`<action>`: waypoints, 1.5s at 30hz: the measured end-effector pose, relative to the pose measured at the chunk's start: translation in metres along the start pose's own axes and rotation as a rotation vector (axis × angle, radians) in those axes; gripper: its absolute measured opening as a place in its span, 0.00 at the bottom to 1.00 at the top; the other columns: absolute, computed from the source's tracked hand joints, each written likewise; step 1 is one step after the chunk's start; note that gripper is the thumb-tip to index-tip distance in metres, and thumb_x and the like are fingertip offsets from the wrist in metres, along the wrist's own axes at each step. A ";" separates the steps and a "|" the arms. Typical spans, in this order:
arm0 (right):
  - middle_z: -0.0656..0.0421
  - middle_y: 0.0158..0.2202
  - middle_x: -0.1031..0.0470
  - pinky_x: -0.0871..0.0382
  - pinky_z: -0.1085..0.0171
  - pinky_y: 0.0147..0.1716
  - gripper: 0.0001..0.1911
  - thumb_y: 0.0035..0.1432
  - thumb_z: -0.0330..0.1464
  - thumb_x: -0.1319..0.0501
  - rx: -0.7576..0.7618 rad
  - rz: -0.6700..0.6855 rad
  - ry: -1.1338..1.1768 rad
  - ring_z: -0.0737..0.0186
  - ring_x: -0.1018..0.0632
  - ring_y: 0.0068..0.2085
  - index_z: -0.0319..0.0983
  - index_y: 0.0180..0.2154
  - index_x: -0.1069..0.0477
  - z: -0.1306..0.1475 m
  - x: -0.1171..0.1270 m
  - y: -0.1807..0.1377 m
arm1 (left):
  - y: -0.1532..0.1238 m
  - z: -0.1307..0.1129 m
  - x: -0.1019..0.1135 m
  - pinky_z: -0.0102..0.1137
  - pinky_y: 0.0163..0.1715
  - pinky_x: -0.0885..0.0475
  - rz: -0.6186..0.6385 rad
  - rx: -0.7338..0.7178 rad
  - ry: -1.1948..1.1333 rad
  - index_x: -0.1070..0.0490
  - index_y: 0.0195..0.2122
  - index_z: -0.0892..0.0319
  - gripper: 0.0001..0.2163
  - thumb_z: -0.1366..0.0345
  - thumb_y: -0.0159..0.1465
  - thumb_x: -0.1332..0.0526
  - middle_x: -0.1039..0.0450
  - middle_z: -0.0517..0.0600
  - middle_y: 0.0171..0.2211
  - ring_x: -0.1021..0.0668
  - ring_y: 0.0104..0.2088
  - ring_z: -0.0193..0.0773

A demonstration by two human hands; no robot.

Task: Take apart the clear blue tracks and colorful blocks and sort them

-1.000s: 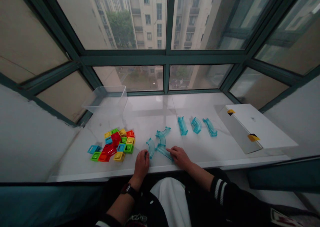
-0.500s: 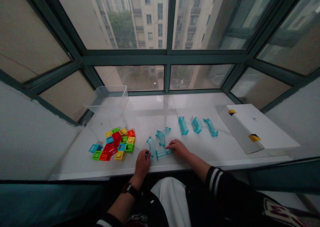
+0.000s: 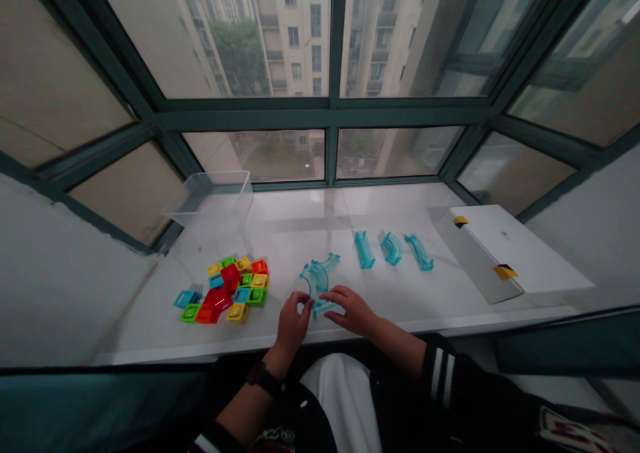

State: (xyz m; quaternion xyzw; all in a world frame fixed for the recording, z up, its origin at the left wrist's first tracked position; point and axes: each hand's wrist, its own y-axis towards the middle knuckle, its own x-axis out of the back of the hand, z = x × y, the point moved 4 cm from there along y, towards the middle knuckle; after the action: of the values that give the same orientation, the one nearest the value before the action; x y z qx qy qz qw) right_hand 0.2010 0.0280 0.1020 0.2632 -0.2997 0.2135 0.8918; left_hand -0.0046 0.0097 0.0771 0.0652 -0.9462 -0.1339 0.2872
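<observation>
My left hand [image 3: 293, 321] pinches the near end of a curved clear-blue track piece [image 3: 306, 274], whose far end points away from me. My right hand [image 3: 354, 312] is over a straight clear-blue track piece [image 3: 324, 307], thumb and fingers apart on either side of it; part of this piece is hidden under the hand. Just beyond both hands lie more curved blue track parts [image 3: 320, 274], close against or overlapping the held one; whether they touch I cannot tell.
Farther right lie a straight blue track piece [image 3: 365, 250], a curved one [image 3: 391, 248] and a wavy one [image 3: 419, 252]. Coloured plastic blocks [image 3: 219, 300] cluster at left. Behind them stands a clear plastic bin [image 3: 207, 196]. A white box [image 3: 520, 250] sits at right on the white sill [image 3: 430, 310].
My left hand has shifted right with the curved piece, nearer the other track parts. The right hand has moved left along the straight piece, and its thumb and fingers have spread.
</observation>
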 end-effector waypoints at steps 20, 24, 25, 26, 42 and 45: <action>0.55 0.41 0.22 0.24 0.58 0.45 0.08 0.69 0.29 0.39 -0.028 -0.349 -0.070 0.56 0.21 0.44 0.44 0.44 0.21 -0.003 0.052 -0.027 | 0.016 -0.045 -0.012 0.40 0.47 0.23 0.111 -0.158 -0.002 0.24 0.45 0.55 0.11 0.57 0.74 0.43 0.20 0.52 0.41 0.19 0.43 0.43; 0.55 0.42 0.21 0.24 0.57 0.47 0.09 0.68 0.28 0.39 -0.077 -0.431 -0.111 0.55 0.20 0.45 0.45 0.44 0.21 -0.023 0.075 -0.042 | 0.003 -0.003 -0.004 0.46 0.54 0.25 0.044 -0.234 0.131 0.27 0.52 0.55 0.11 0.59 0.72 0.42 0.21 0.55 0.48 0.20 0.51 0.48; 0.55 0.42 0.21 0.24 0.57 0.47 0.09 0.68 0.29 0.39 -0.092 -0.444 -0.130 0.55 0.20 0.45 0.45 0.44 0.21 -0.029 0.082 -0.047 | -0.002 0.009 -0.003 0.48 0.57 0.26 0.038 -0.243 0.174 0.28 0.55 0.55 0.13 0.59 0.72 0.42 0.22 0.56 0.51 0.21 0.53 0.49; 0.55 0.42 0.21 0.24 0.57 0.46 0.09 0.68 0.29 0.39 -0.109 -0.458 -0.153 0.55 0.20 0.45 0.45 0.43 0.20 -0.036 0.088 -0.052 | -0.008 0.020 -0.002 0.49 0.58 0.27 0.032 -0.253 0.214 0.30 0.57 0.55 0.14 0.59 0.72 0.42 0.23 0.57 0.53 0.22 0.55 0.49; 0.52 0.41 0.18 0.26 0.56 0.43 0.13 0.66 0.40 0.41 -0.379 -0.665 -0.432 0.53 0.20 0.38 0.41 0.42 0.20 -0.141 0.186 -0.072 | -0.027 0.049 -0.009 0.51 0.58 0.27 0.012 -0.240 0.393 0.33 0.60 0.55 0.16 0.59 0.73 0.44 0.25 0.58 0.55 0.23 0.56 0.51; 0.51 0.40 0.18 0.26 0.55 0.42 0.14 0.66 0.40 0.42 -0.422 -0.634 -0.439 0.53 0.20 0.38 0.41 0.41 0.19 -0.155 0.184 -0.066 | -0.027 0.048 -0.010 0.51 0.58 0.27 0.023 -0.243 0.407 0.33 0.60 0.55 0.16 0.60 0.73 0.44 0.25 0.58 0.55 0.23 0.56 0.51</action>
State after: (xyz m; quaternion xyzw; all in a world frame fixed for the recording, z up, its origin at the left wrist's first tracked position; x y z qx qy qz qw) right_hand 0.4362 0.1112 0.0929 0.1934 -0.4236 -0.1978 0.8626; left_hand -0.0221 -0.0037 0.0261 0.0451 -0.8464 -0.2276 0.4793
